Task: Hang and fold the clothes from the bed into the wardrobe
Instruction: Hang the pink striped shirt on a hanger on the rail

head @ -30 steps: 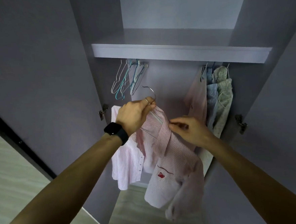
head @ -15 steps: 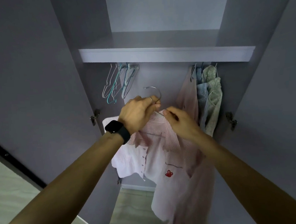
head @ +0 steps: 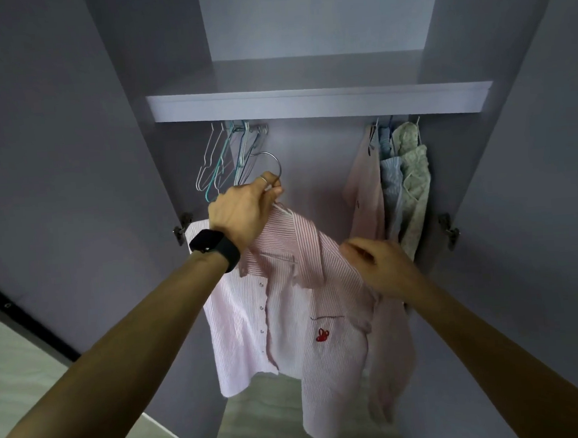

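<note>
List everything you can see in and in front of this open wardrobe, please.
Pink-and-white striped shirt: one, pink with a red chest mark, on the held hanger in front of the wardrobe.
Silver wire hanger: one, silver, under the shirt's collar, not yet hung.
Empty wire hangers: several, white and teal, under the shelf, left.
Hung garments: three, pink, blue, pale green, under the shelf, right.
Grey wardrobe shelf: one, grey, above the hangers.
Black smartwatch: one, black, left wrist.
Left hand: one, grips the hanger's neck.
Right hand: one, pinches the shirt's shoulder.
</note>
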`<state>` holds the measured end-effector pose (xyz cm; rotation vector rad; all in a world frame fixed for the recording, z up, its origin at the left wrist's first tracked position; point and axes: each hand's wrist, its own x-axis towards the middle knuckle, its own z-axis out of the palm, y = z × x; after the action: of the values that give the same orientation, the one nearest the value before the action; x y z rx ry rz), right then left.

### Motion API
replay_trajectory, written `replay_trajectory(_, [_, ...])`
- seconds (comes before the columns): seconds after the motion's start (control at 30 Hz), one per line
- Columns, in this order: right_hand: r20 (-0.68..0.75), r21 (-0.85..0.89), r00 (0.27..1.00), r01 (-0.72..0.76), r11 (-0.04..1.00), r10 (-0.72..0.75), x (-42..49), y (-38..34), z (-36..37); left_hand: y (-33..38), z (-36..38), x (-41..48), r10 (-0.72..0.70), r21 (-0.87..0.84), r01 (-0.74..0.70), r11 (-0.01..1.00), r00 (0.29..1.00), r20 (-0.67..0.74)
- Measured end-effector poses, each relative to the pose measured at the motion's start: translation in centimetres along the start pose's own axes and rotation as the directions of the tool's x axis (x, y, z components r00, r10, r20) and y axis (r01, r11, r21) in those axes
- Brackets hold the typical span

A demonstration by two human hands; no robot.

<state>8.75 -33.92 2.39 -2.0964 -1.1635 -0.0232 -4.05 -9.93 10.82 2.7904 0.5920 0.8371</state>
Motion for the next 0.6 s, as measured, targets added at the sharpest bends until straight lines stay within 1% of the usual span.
replay_trajectory(0.07, [0.053,-0.082,0.998,0.049,0.995,-0.044,0.0,0.0,-0.2,0.1,0.2,0.1,-0.017,0.033,0.018,0.999,1.000,-0.007])
replay_trajectory(0.1, [0.053,-0.098,0.997,0.055,0.994,-0.050,0.0,0.2,-0.4,0.4,0.3,0.0,-0.020,0.048,0.020,0.999,1.000,-0.008])
replay_trajectory(0.27, [0.035,-0.069,0.999,0.029,0.997,-0.027,0.0,1.1,-0.9,1.7,1.1,-0.7,-0.009,0.113,0.016,0.993,0.998,-0.066])
replay_trajectory(0.43, [0.024,-0.037,0.999,0.030,0.999,-0.029,-0.8,2.7,-0.8,2.0,1.8,-1.4,0.003,0.065,0.002,0.998,0.997,-0.071])
replay_trajectory(0.6, [-0.038,-0.125,0.990,0.134,0.983,-0.139,-0.2,2.6,-0.8,2.5,2.8,-1.6,-0.008,0.034,0.010,0.999,0.998,-0.059])
